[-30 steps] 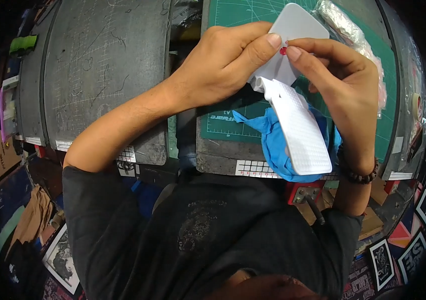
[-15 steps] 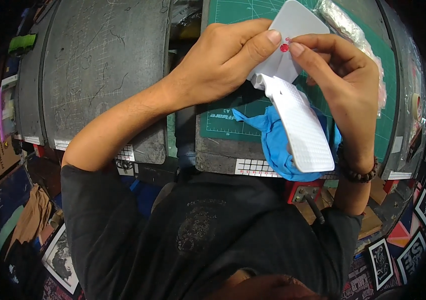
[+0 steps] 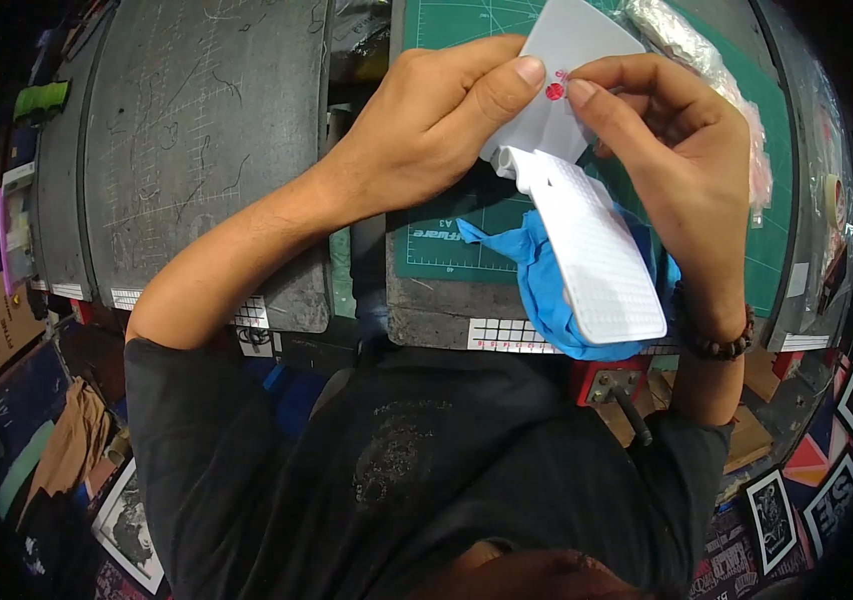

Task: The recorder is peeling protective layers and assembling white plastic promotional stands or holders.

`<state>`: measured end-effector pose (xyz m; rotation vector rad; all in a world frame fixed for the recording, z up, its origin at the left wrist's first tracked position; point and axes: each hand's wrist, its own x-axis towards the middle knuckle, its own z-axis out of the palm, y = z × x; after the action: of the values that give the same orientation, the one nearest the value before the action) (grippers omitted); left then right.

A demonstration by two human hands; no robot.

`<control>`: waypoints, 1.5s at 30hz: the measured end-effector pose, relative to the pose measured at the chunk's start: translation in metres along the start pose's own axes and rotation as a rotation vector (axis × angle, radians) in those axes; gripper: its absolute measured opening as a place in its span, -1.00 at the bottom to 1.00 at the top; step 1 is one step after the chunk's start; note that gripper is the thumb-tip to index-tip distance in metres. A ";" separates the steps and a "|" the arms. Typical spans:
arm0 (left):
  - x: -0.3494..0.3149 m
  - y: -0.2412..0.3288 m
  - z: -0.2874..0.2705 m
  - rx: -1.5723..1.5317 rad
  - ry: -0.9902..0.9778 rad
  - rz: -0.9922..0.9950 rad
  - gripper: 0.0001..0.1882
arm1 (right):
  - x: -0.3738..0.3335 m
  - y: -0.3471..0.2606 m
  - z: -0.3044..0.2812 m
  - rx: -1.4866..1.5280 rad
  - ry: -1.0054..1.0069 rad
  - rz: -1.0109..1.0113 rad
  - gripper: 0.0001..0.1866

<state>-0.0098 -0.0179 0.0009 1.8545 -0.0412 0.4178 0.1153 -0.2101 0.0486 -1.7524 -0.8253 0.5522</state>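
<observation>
A white hinged plastic piece [image 3: 606,260], with a smooth upper panel and a textured lower panel, is held over the work table. My left hand [image 3: 436,125] is closed around the edge of its upper panel [image 3: 581,45], thumb on the face. A small red round mark [image 3: 555,91] shows on that panel near the thumb. My right hand [image 3: 691,165] has thumb and forefinger pinched together at the panel just right of the mark; whatever is between them is too small to tell. Beneath the lower panel lies a crumpled blue cloth [image 3: 541,285].
A green cutting mat [image 3: 446,250] covers the dark table board. Clear plastic packaging [image 3: 681,40] lies at its far right. Another grey board [image 3: 206,150] stands to the left across a gap. A roll of tape [image 3: 832,205] sits at the right.
Both hands and the white piece have shifted slightly left in the picture, along with the whole view. The grip and the pinch look the same.
</observation>
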 end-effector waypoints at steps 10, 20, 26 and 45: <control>0.001 0.009 -0.003 0.007 -0.022 -0.049 -0.50 | 0.000 -0.003 0.003 -0.005 0.000 -0.007 -0.81; 0.002 0.018 -0.009 -0.196 -0.045 -0.230 -0.46 | 0.005 -0.035 0.005 -0.177 0.141 -0.309 -0.63; 0.003 0.014 -0.012 -0.156 -0.091 -0.172 -0.44 | 0.001 -0.057 0.002 0.087 0.214 -0.131 -0.36; 0.011 0.006 -0.012 -0.042 -0.191 -0.042 -0.47 | 0.008 0.000 0.011 -0.071 0.079 -0.369 -0.60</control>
<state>-0.0040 -0.0072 0.0128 1.8456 -0.1394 0.2079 0.1129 -0.1973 0.0451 -1.6209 -1.0920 0.2091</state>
